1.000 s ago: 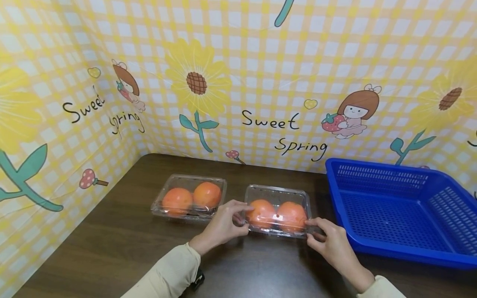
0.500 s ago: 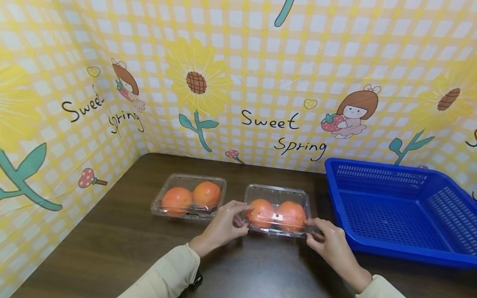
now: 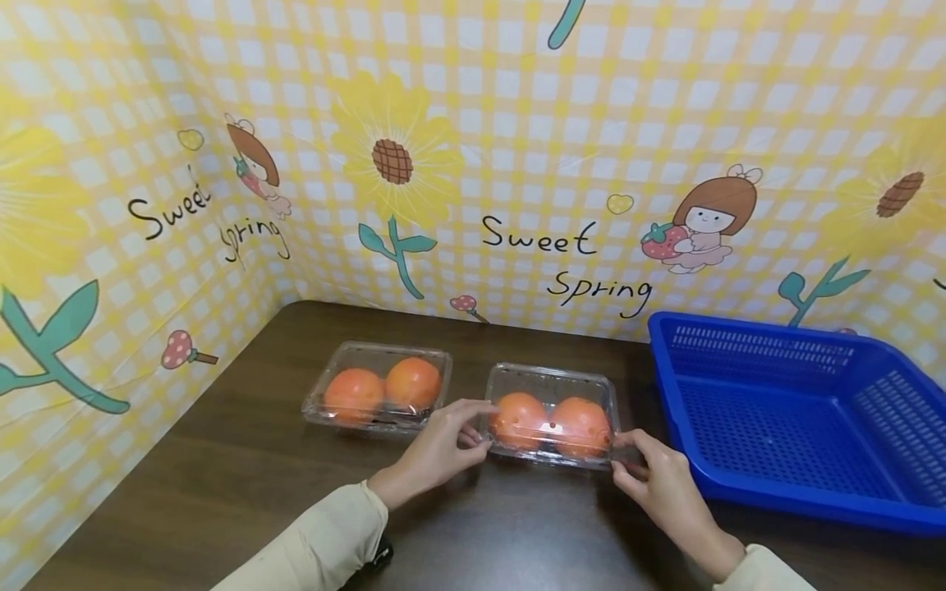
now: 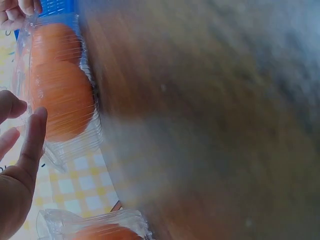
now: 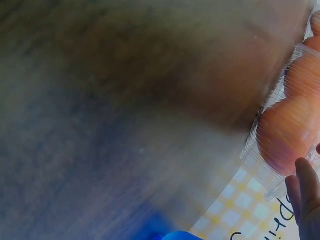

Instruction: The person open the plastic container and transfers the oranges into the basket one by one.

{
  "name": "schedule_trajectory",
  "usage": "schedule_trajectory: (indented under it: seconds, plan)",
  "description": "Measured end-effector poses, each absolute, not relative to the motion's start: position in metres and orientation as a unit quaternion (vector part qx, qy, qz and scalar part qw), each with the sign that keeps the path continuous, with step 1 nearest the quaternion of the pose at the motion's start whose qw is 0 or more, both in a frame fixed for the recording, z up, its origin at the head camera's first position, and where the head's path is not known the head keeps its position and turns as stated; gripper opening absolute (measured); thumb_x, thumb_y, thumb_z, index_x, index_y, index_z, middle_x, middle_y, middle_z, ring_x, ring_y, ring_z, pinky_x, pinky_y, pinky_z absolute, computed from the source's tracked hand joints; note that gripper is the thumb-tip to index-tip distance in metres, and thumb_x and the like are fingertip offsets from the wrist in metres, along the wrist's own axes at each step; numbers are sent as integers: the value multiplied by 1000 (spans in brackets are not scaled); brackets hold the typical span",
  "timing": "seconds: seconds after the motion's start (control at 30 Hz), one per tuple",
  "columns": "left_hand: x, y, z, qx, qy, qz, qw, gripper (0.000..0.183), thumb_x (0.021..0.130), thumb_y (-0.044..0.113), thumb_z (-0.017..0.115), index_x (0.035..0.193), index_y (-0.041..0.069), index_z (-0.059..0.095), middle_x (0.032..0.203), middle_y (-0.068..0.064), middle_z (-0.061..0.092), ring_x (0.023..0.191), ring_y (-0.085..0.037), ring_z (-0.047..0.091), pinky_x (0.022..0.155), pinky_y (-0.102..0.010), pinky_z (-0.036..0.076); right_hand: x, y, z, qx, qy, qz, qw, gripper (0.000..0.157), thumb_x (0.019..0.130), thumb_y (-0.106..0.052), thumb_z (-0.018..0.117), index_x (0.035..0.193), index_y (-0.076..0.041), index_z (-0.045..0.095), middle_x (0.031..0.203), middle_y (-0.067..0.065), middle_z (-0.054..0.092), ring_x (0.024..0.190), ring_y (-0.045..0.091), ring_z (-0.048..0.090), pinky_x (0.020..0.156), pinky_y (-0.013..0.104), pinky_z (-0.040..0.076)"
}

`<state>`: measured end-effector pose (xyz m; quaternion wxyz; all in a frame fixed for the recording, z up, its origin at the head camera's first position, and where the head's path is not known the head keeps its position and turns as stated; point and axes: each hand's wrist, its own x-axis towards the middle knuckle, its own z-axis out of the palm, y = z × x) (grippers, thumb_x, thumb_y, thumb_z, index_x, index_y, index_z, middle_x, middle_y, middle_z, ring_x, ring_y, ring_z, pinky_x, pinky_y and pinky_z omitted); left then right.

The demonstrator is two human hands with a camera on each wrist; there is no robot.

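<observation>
A clear plastic clamshell box [image 3: 553, 377] with two round orange fruits [image 3: 582, 428] inside sits on the dark wooden table, its lid down. My left hand [image 3: 436, 451] is at the box's left end, fingertips right at the near corner, thumb and forefinger spread in the left wrist view. On the other end, my right hand [image 3: 660, 484] has its forefinger and thumb apart beside the right corner. Neither hand curls round the box. To the left stands a second clear clamshell box [image 3: 355, 355], also holding two orange fruits [image 3: 355, 396].
A blue perforated plastic basket [image 3: 680, 460] stands to the right, near my right hand. Behind the brown table [image 3: 244, 484] rises a yellow checked cloth backdrop [image 3: 517, 164] printed with sunflowers, which also runs along the left side.
Both hands have eased slightly outward from the box's corners, the left one leftward and the right one rightward. The boxes and the basket have stayed in place.
</observation>
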<state>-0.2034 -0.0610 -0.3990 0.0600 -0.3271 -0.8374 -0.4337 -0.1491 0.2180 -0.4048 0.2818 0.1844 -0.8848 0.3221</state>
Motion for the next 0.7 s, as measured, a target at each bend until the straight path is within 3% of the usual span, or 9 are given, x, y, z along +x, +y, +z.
schedule_trajectory:
  seconds: [0.2,0.7]
  plan:
    - [-204,-61,-400,-327,-833,-441,59,39,72,-3,66,109,1,55,111,-13,54,69,-10,59,62,-17,49,-150,220,-405,197,-882,319,286,29,57,15,69,69,-9,57,84,7,64,75,20,62,57,16,49]
    - [-206,-63,-404,-344,-818,-455,69,16,72,-6,65,82,2,55,112,-22,56,67,-12,62,60,-16,49,-149,221,-406,202,-877,332,284,27,59,14,70,67,-10,61,86,5,64,76,19,62,57,16,49]
